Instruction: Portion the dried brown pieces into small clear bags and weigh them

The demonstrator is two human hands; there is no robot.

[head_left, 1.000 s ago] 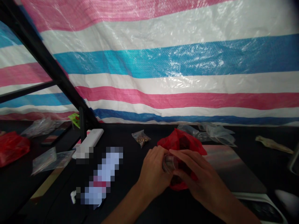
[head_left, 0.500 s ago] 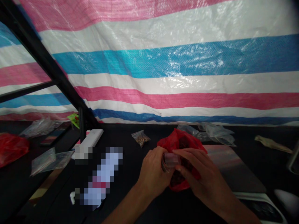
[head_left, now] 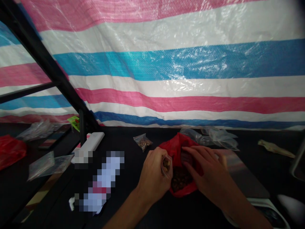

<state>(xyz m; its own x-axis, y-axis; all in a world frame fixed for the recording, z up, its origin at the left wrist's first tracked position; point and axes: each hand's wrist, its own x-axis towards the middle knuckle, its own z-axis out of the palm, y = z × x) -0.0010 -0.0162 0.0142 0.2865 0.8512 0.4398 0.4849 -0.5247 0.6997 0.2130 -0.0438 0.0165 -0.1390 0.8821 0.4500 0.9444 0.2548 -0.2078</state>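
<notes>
On the black table [head_left: 130,168], the red bag [head_left: 175,144] shows more of its brown pieces [head_left: 179,182] than half a second ago, the right hand [head_left: 205,163] having drawn its cup away from the left hand [head_left: 153,173]. Gripped in that left fist beside the red bag, the small clear bag [head_left: 167,165] opens up toward the camera, its mouth's long axis running roughly away from the person. The right hand arches over the red bag, thumb and fingers pinching the clear cup [head_left: 186,157] (its tilt is too dim to tell).
</notes>
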